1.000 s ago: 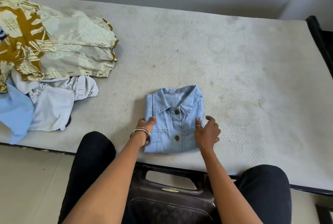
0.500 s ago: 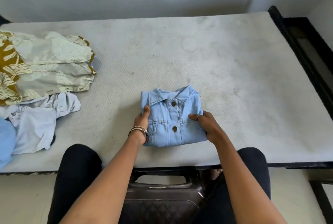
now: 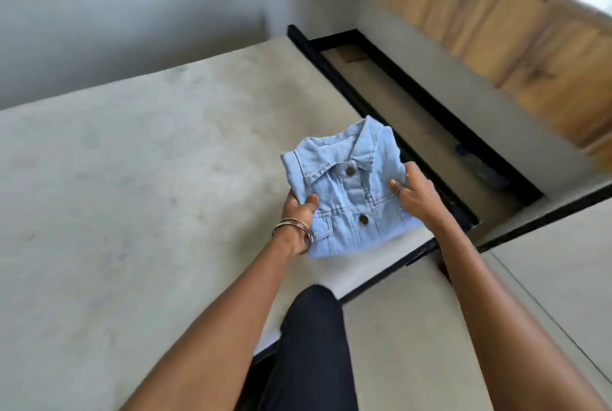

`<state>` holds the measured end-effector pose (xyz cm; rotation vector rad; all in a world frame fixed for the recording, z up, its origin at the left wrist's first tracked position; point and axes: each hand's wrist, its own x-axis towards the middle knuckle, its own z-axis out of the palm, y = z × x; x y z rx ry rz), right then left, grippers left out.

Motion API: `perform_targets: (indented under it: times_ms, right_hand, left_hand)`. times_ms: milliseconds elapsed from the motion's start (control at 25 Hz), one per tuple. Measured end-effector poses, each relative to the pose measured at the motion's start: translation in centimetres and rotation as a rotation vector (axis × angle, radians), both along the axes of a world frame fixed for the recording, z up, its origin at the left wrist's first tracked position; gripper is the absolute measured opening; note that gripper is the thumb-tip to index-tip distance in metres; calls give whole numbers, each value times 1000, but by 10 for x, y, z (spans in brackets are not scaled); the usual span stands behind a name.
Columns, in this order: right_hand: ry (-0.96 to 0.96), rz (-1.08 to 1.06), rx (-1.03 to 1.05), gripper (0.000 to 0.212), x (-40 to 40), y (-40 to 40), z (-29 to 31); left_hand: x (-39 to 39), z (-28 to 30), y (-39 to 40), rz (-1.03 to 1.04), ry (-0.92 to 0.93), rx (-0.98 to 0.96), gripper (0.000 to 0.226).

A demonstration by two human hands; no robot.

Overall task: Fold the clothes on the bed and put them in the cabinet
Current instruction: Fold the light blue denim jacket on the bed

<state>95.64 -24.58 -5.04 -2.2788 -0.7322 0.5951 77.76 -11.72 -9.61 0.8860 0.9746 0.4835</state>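
A folded light-blue denim jacket [image 3: 347, 188] with brown buttons is lifted above the right end of the bare mattress [image 3: 132, 195]. My left hand [image 3: 298, 208], with bangles on the wrist, grips its left edge, thumb on top. My right hand [image 3: 414, 192], wearing a ring, grips the right edge. The collar points away from me. The other clothes are out of view.
The black bed frame [image 3: 381, 106] runs along the mattress's right side, with a gap beside it. A wood-panelled surface [image 3: 496, 13] stands at upper right. Pale floor tiles [image 3: 546, 278] lie to the right. My dark-trousered leg [image 3: 314, 344] is at the bed's edge.
Both hands have lifted the folded jacket off the mattress and carried it right. The view has swung right, so the clothes pile and the chair have left the frame.
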Motion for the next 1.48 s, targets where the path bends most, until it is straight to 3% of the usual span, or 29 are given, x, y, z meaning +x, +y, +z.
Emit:
perform_targets:
  times_ms: [120, 200, 280, 440, 600, 680, 760, 840, 920, 1040, 1120, 1240, 1480]
  right_hand:
    - [-188, -79, -100, 30, 57, -3, -8]
    - [-359, -132, -320, 52, 79, -2, -22]
    - [-468, -95, -434, 68, 82, -1, -40]
    - [-400, 262, -431, 68, 32, -5, -103]
    - [-327, 293, -708, 66, 25, 0, -131]
    - [-336, 288, -806, 66, 20, 13, -115]
    - [-470, 224, -748, 58, -1, 18, -101]
    - [-483, 172, -511, 45, -33, 22, -86]
    - [-242, 42, -151, 35, -67, 31, -71]
    - [237, -264, 273, 19, -129, 67, -33]
    - [382, -235, 360, 17, -181, 96, -11]
    - [426, -16, 374, 15, -255, 135, 13]
    - [374, 369, 357, 21, -446, 225, 22]
  left_hand:
    - [66, -18, -13, 29, -9, -67, 18]
    - [84, -33, -17, -116, 112, -132, 5]
    - [88, -51, -15, -309, 273, -108, 19]
    - [82, -80, -10, -418, 278, -12, 53]
    - [70, -70, -14, -449, 259, -70, 61]
    - [52, -59, -8, -538, 368, 120, 56]
    - [28, -49, 7, -747, 542, 563, 45]
    - [-4, -34, 22, -926, 647, 871, 36]
    - [-38, -20, 34, -961, 669, 946, 30]
    - [-105, -2, 52, -859, 725, 1035, 29]
    - [-159, 7, 67, -813, 816, 1067, 29]
    - [-238, 19, 88, -698, 901, 1073, 28]
    - [-468, 44, 128, 81, 817, 821, 46]
